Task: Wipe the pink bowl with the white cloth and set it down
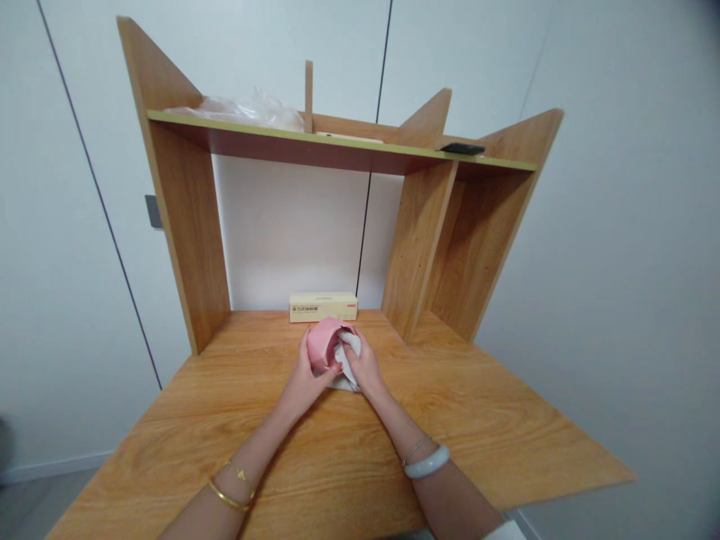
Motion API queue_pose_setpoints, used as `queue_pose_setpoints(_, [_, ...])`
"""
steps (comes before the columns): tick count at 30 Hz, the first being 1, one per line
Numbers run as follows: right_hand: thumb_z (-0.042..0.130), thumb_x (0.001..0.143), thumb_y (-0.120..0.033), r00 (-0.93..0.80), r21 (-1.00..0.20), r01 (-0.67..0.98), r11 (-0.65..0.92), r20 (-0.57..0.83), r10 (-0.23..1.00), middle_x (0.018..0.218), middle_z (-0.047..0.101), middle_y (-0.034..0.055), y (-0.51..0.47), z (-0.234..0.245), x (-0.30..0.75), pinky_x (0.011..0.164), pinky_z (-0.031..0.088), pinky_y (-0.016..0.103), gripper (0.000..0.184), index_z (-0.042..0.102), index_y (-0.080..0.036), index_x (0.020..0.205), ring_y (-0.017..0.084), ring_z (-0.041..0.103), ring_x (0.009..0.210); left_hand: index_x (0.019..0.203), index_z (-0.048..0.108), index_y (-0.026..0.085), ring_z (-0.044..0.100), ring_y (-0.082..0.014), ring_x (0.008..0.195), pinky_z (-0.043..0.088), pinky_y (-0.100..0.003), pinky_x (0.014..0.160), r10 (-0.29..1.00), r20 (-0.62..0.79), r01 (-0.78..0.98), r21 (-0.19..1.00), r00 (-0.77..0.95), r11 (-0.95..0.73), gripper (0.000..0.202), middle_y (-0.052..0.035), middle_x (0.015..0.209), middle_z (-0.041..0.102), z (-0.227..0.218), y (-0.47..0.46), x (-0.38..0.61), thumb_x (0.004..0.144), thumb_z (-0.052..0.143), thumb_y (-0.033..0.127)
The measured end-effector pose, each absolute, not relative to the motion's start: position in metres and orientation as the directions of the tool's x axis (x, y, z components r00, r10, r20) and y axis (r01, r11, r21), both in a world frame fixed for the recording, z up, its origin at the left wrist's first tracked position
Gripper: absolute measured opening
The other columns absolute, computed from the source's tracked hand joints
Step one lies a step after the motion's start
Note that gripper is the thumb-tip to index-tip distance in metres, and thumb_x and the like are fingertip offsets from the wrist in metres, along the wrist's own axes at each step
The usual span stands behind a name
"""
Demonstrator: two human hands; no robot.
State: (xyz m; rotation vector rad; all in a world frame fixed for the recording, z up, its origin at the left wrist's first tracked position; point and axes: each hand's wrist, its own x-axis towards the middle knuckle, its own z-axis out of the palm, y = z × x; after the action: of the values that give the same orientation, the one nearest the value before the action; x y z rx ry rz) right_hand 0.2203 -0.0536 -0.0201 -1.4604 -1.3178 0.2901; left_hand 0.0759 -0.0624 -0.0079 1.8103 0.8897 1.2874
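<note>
- Just in front of the box (322, 307), low over the surface (450, 405): pink cup (325, 343), left hand (304, 382) wrapped around it.
- Right hand (367, 367) closed on white cloth (347, 360), pressed against cup.

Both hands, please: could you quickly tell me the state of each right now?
Left hand: closed around the pink cup.
Right hand: closed on the white cloth, against the cup.

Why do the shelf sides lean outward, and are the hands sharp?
Head view: wide-lens distortion splays the sides of the wooden shelf unit outward; soft, even light, no glare on the wooden desk; left hand on the pink rounded cup and right hand on the white cloth look sharp.
</note>
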Motion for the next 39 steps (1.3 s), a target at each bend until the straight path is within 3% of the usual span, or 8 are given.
queue_pose_setpoints(3, [0.046, 0.079, -0.029, 0.377, -0.796, 0.591, 0.131, 0.416, 0.827, 0.113, 0.060, 0.0118, -0.054, -0.018, 0.218, 0.082, 0.044, 0.028, 0.055, 0.034, -0.013, 0.131, 0.019, 0.057, 0.102, 0.138, 0.015, 0.017, 0.047, -0.0231, 0.115, 0.039, -0.034, 0.094, 0.875, 0.429, 0.183, 0.863, 0.226, -0.470, 0.082, -0.0119, 0.128, 0.046, -0.002, -0.065, 0.072, 0.071, 0.061, 0.032])
queue_pose_setpoints(6, [0.051, 0.077, -0.031, 0.392, -0.710, 0.704, -0.002, 0.386, 0.835, 0.104, 0.064, 0.0127, -0.058, -0.011, 0.219, 0.077, 0.044, 0.028, 0.064, 0.030, -0.012, 0.134, 0.022, 0.060, 0.095, 0.138, 0.018, 0.016, 0.055, -0.0249, 0.104, 0.044, -0.034, 0.086, 0.891, 0.400, 0.311, 0.837, 0.216, -0.451, 0.081, -0.0116, 0.117, 0.056, 0.001, -0.065, 0.068, 0.070, 0.059, 0.028])
queue_pose_setpoints(11, [0.053, 0.077, -0.037, 0.359, -0.468, 0.871, -0.149, 0.400, 0.843, 0.087, 0.068, 0.0123, -0.068, 0.002, 0.224, 0.071, 0.042, 0.030, 0.071, 0.025, -0.013, 0.137, 0.026, 0.063, 0.085, 0.139, 0.020, 0.016, 0.060, -0.0260, 0.091, 0.046, -0.034, 0.077, 0.902, 0.346, 0.509, 0.745, 0.259, -0.432, 0.081, -0.0113, 0.109, 0.061, 0.001, -0.065, 0.066, 0.067, 0.058, 0.025])
queue_pose_setpoints(15, [0.049, 0.079, -0.042, 0.336, -0.387, 0.906, -0.170, 0.416, 0.845, 0.084, 0.068, 0.0103, -0.071, 0.006, 0.225, 0.070, 0.042, 0.031, 0.070, 0.022, -0.016, 0.138, 0.026, 0.063, 0.083, 0.140, 0.019, 0.015, 0.059, -0.0250, 0.094, 0.045, -0.033, 0.080, 0.889, 0.347, 0.501, 0.736, 0.298, -0.455, 0.084, -0.0112, 0.112, 0.060, 0.004, -0.068, 0.066, 0.066, 0.058, 0.024])
queue_pose_setpoints(22, [0.049, 0.080, -0.034, 0.303, -0.478, 0.872, -0.106, 0.356, 0.884, 0.098, 0.066, 0.0110, -0.065, -0.002, 0.230, 0.075, 0.042, 0.029, 0.062, 0.029, -0.016, 0.136, 0.024, 0.061, 0.092, 0.139, 0.019, 0.014, 0.059, -0.0252, 0.094, 0.045, -0.035, 0.082, 0.876, 0.341, 0.461, 0.751, 0.342, -0.472, 0.082, -0.0122, 0.110, 0.061, 0.005, -0.070, 0.064, 0.069, 0.057, 0.029])
queue_pose_setpoints(27, [0.049, 0.080, -0.027, 0.310, -0.585, 0.810, -0.047, 0.360, 0.880, 0.105, 0.065, 0.0113, -0.060, -0.008, 0.232, 0.079, 0.042, 0.029, 0.058, 0.032, -0.016, 0.135, 0.023, 0.059, 0.098, 0.139, 0.017, 0.016, 0.048, -0.0245, 0.114, 0.038, -0.036, 0.095, 0.867, 0.401, 0.324, 0.811, 0.297, -0.486, 0.079, -0.0138, 0.130, 0.045, -0.004, -0.062, 0.066, 0.074, 0.057, 0.036])
queue_pose_setpoints(33, [0.046, 0.080, -0.024, 0.346, -0.737, 0.672, 0.076, 0.403, 0.848, 0.116, 0.059, 0.0113, -0.057, -0.013, 0.227, 0.086, 0.042, 0.029, 0.052, 0.037, -0.014, 0.131, 0.020, 0.056, 0.104, 0.139, 0.010, 0.016, 0.040, -0.0242, 0.122, 0.031, -0.038, 0.101, 0.857, 0.440, 0.164, 0.855, 0.269, -0.491, 0.089, -0.0161, 0.137, 0.035, -0.008, -0.058, 0.069, 0.072, 0.063, 0.040])
queue_pose_setpoints(39, [0.041, 0.081, -0.025, 0.354, -0.840, 0.493, 0.227, 0.433, 0.829, 0.121, 0.056, 0.0088, -0.055, -0.016, 0.223, 0.093, 0.039, 0.029, 0.045, 0.041, -0.015, 0.125, 0.016, 0.051, 0.111, 0.138, 0.009, 0.018, 0.038, -0.0242, 0.123, 0.033, -0.036, 0.101, 0.845, 0.415, 0.165, 0.858, 0.337, -0.487, 0.095, -0.0152, 0.139, 0.032, -0.011, -0.058, 0.072, 0.067, 0.067, 0.042])
